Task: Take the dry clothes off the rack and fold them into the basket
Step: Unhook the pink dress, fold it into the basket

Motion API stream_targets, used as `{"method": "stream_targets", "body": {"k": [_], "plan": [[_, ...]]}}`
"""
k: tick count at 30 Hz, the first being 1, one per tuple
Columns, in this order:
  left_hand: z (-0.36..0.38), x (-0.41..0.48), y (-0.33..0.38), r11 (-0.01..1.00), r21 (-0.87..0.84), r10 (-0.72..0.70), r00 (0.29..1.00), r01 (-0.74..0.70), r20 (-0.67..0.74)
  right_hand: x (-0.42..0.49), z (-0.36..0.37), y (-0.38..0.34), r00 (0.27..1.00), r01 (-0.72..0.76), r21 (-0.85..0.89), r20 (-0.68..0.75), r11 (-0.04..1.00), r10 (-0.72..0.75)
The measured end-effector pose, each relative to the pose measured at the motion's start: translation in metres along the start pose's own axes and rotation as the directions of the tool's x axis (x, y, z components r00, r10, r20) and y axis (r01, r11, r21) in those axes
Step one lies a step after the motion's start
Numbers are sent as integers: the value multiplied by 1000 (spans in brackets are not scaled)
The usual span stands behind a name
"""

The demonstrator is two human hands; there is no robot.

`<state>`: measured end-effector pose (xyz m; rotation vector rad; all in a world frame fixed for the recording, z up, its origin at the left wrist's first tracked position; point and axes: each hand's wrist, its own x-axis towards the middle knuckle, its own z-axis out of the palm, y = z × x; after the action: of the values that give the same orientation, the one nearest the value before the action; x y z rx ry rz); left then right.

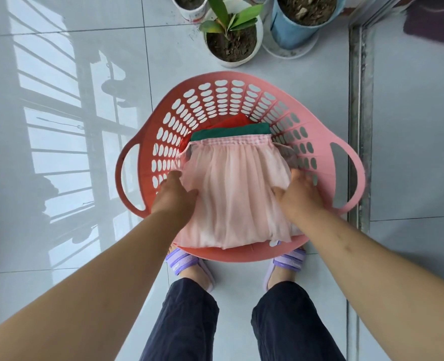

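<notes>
- The pink skirt [231,194] lies spread over the middle of the pink laundry basket [241,77]. Its gathered waistband is toward 12 o'clock and its hem hangs over the rim at 6 o'clock.
- The left grip [175,196] holds the skirt's edge at 9 o'clock, thumb on top of the cloth and fingers going down beside it. The fingertips are hidden.
- The right grip [297,196] holds the edge at 3 o'clock the same way, thumb on the fabric and fingers running along the side.
- Under the waistband, toward 12 o'clock, a folded green garment [231,130] rests on a red garment [231,121], so at least two pieces are already put away.
- The skirt looks laid out flat and not yet folded small, so that fold is probably the step in hand.
- The rack is out of view, so I cannot tell how many clothes remain on it.
- The basket stands on the tiled floor [59,256], with potted plants [231,40] beyond it at 12 o'clock.
</notes>
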<state>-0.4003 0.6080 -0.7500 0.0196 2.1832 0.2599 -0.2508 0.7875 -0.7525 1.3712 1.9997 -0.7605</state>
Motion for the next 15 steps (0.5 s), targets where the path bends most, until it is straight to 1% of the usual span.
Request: {"method": "stream_targets", "body": {"k": [2,4,6,8,9,10,11,12,13,15], "plan": [[-6,-14,1,982,107,168,977,-155,-131,-13,-8,1,991,103,-18,-84,995,-104],[-17,-29,5,934,158,352,903,-321,-246,-27,-19,0,958,213,29,-200,977,-203],[-33,-40,7,875,189,484,808,-446,-336,-41,-31,2,894,322,67,-350,944,-280],[-46,-46,6,830,259,558,715,-495,-421,-49,-38,8,812,380,7,-481,925,-330],[-53,-48,6,822,285,568,686,-492,-455,-52,-44,10,783,381,-23,-524,924,-335],[-60,-50,5,830,296,557,676,-472,-482,-55,-50,11,776,359,-29,-547,933,-315],[-68,-53,5,851,293,525,685,-437,-506,-60,-58,10,783,321,-25,-555,947,-280],[-72,-55,5,886,267,463,717,-378,-521,-62,-63,11,804,263,-17,-549,965,-229],[-78,-57,7,929,213,369,768,-302,-523,-64,-70,11,832,198,-6,-527,980,-171],[-82,-60,10,991,57,134,889,-122,-437,-63,-76,12,904,68,39,-426,997,-45]]}}
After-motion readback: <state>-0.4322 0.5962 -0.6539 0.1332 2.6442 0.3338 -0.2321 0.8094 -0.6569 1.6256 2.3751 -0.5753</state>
